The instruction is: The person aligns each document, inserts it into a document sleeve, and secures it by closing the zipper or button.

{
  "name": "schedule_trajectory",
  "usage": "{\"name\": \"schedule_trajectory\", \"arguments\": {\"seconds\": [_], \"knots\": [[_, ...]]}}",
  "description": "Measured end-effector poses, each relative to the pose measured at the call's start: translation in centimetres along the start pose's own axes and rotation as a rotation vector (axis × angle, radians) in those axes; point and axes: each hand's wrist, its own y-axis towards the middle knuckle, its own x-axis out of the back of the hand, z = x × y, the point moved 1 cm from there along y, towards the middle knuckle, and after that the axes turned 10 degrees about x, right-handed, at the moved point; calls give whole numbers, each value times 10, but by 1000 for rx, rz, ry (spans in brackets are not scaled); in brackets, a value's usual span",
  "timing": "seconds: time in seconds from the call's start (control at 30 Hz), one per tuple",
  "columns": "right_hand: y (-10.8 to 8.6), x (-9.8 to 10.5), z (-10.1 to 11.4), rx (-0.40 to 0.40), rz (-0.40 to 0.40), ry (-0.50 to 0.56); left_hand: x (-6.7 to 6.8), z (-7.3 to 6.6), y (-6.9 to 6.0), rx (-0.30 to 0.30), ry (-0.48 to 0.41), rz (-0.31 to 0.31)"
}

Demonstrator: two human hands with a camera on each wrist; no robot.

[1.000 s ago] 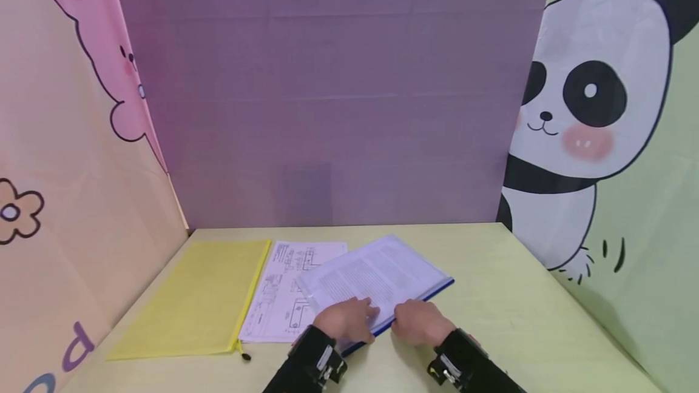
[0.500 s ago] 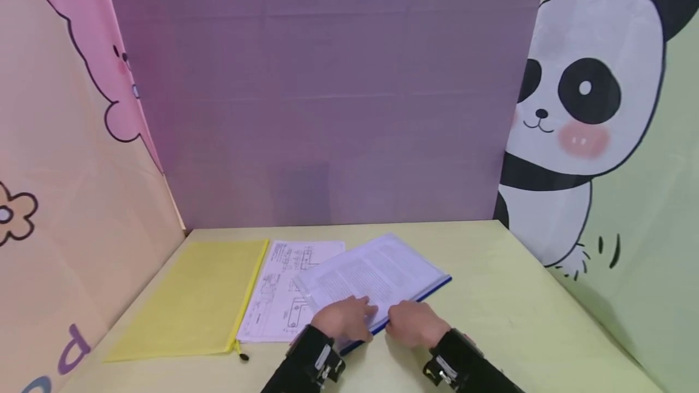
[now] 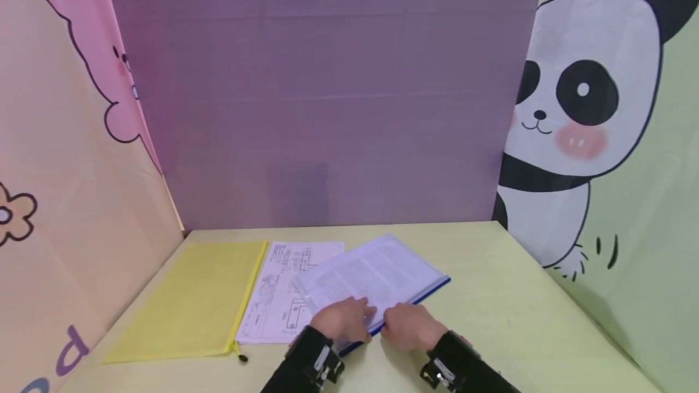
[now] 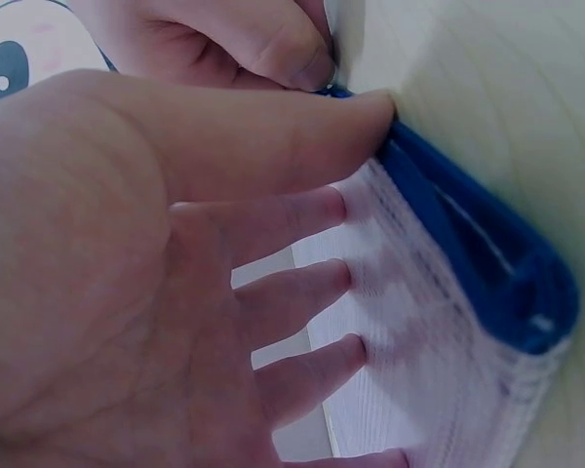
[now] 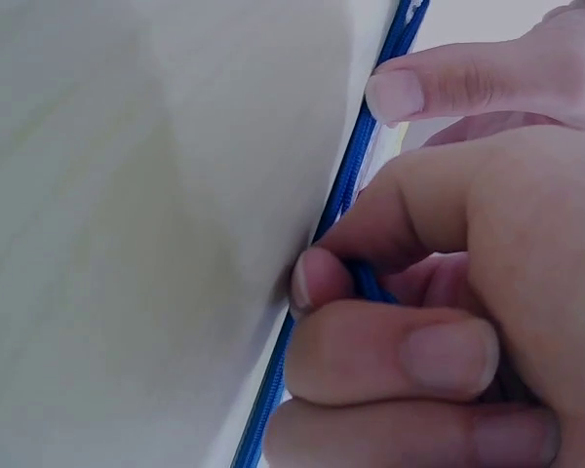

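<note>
Right wrist view: the right hand (image 5: 429, 336) pinches a small blue tab (image 5: 369, 280) with its fingertips, right at the blue zipper (image 5: 349, 174) of a clear folder (image 3: 377, 272), and its other fingers are curled in. Left wrist view: the left hand (image 4: 166, 263) is just beside it, with its fingers spread out and touching the page side and its thumb on the blue edge.

The folder sits in the middle of the table (image 3: 519, 320), turned crooked, with pages of tiny words inside. It covers part of a sheet of drawings (image 3: 273, 296). Left of that sheet lies a big yellow folder (image 3: 191, 302), with a black bobble (image 3: 243, 358) by its near right corner.

Behind is a purple cloth (image 3: 338, 90). Pictures of a pink animal (image 3: 93, 47) and a big panda (image 3: 628, 90) are on the left and right walls.
</note>
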Motion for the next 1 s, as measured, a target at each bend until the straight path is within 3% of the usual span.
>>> {"name": "schedule_trajectory", "arguments": {"seconds": [0.67, 1.0], "knots": [[-1, -4, 9, 60, -44, -32, -3, 1, 5, 5, -10, 11], [-2, -2, 12, 82, -16, 28, 0, 1, 2, 6, -33, 9]]}}
